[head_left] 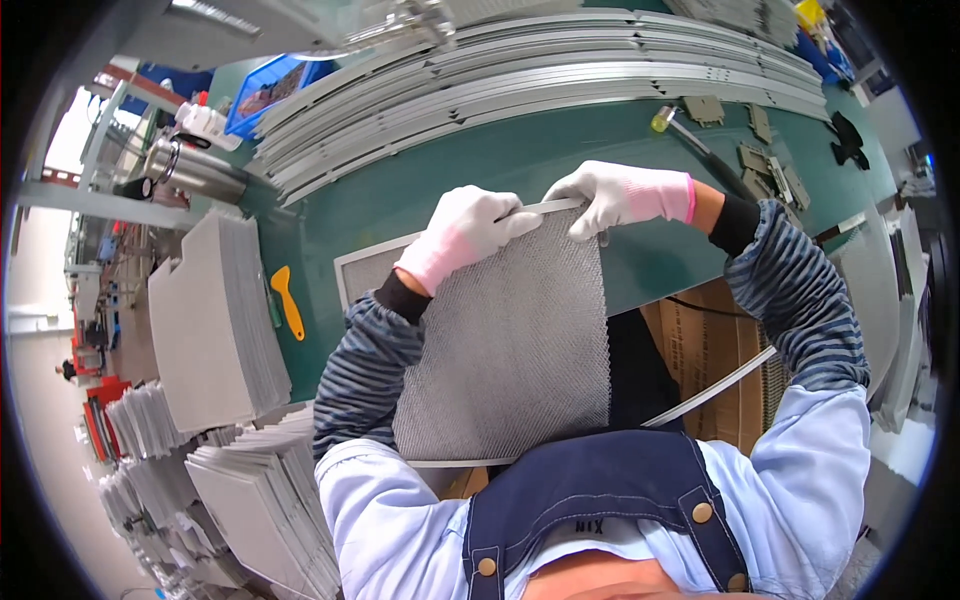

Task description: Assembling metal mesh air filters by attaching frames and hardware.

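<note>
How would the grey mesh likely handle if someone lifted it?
The mesh is probably light for its size, since it looks thin. Its right edge may flex or snag, being jagged with no strip along it. The pale frame likely stiffens the far side.

Green counter (pixel 350 205), flat top. Far side's mostly a big pile of long pale metal strips (pixel 560 72), laid lengthwise L to R. Blue bin (pixel 241 126) nr the pile's L end, w/ small bits in it. Over on the R, just this side of the strips: a hammer (pixel 700 143) w/ yellowish head, a few flat grey pieces (pixel 766 172) close by, plus a small black item (pixel 848 140) further R, can't tell what. L side: yellow scraper (pixel 288 302) lying flat, apart from the rest. Nr edge: framed mesh panel (pixel 510 340), partly over the counter, partly past it.
</note>
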The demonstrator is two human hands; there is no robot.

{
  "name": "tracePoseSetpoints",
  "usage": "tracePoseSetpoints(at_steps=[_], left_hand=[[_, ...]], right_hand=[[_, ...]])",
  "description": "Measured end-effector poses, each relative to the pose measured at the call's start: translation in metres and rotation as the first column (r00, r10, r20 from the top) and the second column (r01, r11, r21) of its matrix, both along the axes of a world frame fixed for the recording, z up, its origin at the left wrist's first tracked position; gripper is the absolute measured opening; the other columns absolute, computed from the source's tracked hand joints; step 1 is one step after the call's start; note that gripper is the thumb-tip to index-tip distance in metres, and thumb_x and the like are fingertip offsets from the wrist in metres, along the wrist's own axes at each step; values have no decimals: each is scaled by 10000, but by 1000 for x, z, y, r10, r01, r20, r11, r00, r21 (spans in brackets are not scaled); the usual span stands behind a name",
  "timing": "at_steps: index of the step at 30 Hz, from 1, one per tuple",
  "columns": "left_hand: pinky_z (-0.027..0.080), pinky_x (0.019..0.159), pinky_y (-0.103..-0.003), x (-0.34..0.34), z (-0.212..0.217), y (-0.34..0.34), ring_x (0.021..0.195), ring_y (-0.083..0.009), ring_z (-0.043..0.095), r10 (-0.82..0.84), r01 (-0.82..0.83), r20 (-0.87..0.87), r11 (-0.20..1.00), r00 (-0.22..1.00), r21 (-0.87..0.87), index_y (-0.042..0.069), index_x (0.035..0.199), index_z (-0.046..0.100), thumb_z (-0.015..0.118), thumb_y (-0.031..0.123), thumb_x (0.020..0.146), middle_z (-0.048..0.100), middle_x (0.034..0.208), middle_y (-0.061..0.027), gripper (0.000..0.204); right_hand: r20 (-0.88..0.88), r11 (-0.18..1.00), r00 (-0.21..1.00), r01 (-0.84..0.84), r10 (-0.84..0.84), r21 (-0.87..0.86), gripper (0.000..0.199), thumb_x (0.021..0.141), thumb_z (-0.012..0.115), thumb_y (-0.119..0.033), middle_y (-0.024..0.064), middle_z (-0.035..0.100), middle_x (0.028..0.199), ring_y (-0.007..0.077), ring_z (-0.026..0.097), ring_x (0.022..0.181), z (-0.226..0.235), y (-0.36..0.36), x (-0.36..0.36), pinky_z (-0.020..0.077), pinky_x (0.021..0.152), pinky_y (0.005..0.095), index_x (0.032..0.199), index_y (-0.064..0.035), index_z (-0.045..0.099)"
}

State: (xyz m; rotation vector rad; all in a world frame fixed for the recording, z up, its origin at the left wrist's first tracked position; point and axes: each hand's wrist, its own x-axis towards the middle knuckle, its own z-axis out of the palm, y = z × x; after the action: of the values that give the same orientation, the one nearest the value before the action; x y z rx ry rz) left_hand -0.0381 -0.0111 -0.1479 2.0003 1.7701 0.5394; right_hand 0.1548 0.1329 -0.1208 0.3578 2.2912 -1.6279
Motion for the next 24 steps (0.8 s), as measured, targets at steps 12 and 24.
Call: tracePoseSetpoints(at_steps=[12, 24], left_hand=[[514, 772, -420, 15, 54, -42, 915, -308, 635, -45, 59, -129, 993, 991, 105, 52, 1187, 585, 661, 333, 831, 647, 951, -165, 460], [457, 802, -301, 149, -95, -313, 879, -96, 524, 678, -738, 724, 421, -129, -527, -85, 965, 605, 592, 280, 927, 617, 892, -69, 367]], right_hand=[[46, 766, 931, -326, 363, 554, 391, 873, 636, -248, 194, 636, 807, 291, 632, 725, 55, -14, -20, 509, 688, 368, 1086, 73, 565], [-365, 926, 931, 126, 14, 355, 194, 925, 561, -191, -14, 472, 709, 80, 446, 667, 43, -3, 55, 394, 621, 259, 939, 2, 563]])
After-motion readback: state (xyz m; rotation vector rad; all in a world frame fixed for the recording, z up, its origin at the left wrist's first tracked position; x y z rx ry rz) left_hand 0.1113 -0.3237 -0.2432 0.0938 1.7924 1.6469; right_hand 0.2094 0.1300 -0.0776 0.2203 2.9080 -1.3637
